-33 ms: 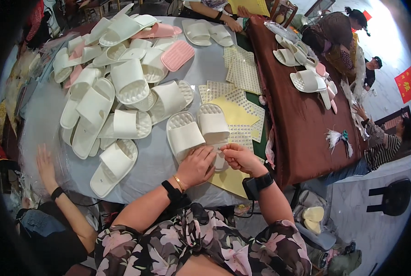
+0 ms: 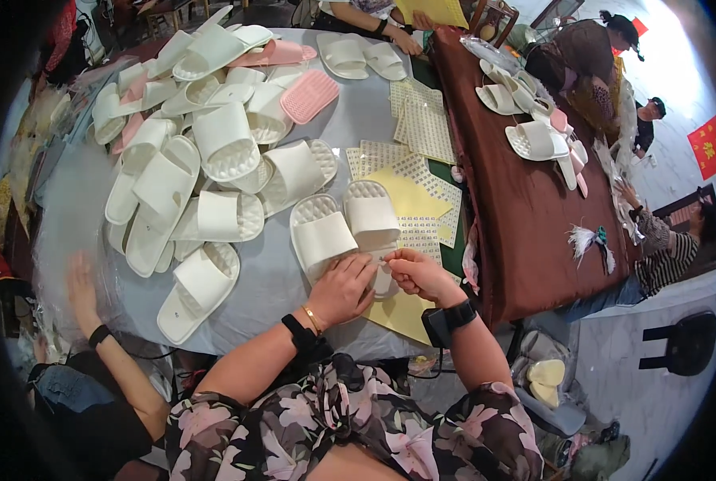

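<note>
Two white slippers lie side by side at the table's middle. My left hand (image 2: pixel 346 287) is closed round the heel end of the left slipper (image 2: pixel 323 234), its fingertips reaching to the right slipper (image 2: pixel 371 215). Above the right slipper's heel, my right hand (image 2: pixel 419 276) is closed in a pinch. Whatever sits between its fingertips is too small to make out. Yellow sticker sheets (image 2: pixel 418 210) with rows of small printed labels lie beside and partly under the right slipper.
A heap of white and pink slippers (image 2: pixel 225 132) covers the left side. Another person's hand (image 2: pixel 81 284) is at the left table edge. More slippers lie on a brown-covered table (image 2: pixel 526 232) to the right. A white pair (image 2: pixel 346 58) stands at the back.
The other person's hand at the left edge is now blurred by motion. My own hands and the slippers look the same.
</note>
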The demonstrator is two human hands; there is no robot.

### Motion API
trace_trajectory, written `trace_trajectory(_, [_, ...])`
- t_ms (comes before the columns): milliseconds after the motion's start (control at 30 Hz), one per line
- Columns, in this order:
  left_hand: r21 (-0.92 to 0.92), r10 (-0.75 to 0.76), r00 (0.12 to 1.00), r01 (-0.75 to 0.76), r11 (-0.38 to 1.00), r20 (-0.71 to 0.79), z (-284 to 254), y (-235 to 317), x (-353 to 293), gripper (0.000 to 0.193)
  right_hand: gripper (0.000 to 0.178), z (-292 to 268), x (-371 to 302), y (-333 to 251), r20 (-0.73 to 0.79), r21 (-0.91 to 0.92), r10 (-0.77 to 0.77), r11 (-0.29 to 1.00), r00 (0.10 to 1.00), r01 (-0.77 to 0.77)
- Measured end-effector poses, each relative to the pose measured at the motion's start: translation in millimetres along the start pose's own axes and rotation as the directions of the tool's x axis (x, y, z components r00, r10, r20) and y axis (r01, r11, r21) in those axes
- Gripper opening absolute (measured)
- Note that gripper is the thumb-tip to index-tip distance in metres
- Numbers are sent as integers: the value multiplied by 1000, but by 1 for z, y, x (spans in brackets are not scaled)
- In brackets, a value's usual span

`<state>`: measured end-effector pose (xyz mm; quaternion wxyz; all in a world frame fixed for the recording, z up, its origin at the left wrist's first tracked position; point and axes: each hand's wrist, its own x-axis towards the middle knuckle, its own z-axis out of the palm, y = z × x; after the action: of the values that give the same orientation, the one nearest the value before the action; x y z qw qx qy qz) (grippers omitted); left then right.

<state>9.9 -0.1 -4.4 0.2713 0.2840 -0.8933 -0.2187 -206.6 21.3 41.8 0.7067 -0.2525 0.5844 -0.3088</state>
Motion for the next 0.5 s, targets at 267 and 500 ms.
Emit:
trace_trajectory(267, [-16, -5, 1000, 6, 1000, 13, 0, 0, 1, 49, 24, 4, 6, -6, -71, -277, -7, 961, 997, -13])
trace_trajectory(500, [4, -33, 999, 33, 999, 33, -1, 2, 0, 54, 27, 8, 5, -6, -112, -572, -169, 817, 979, 75])
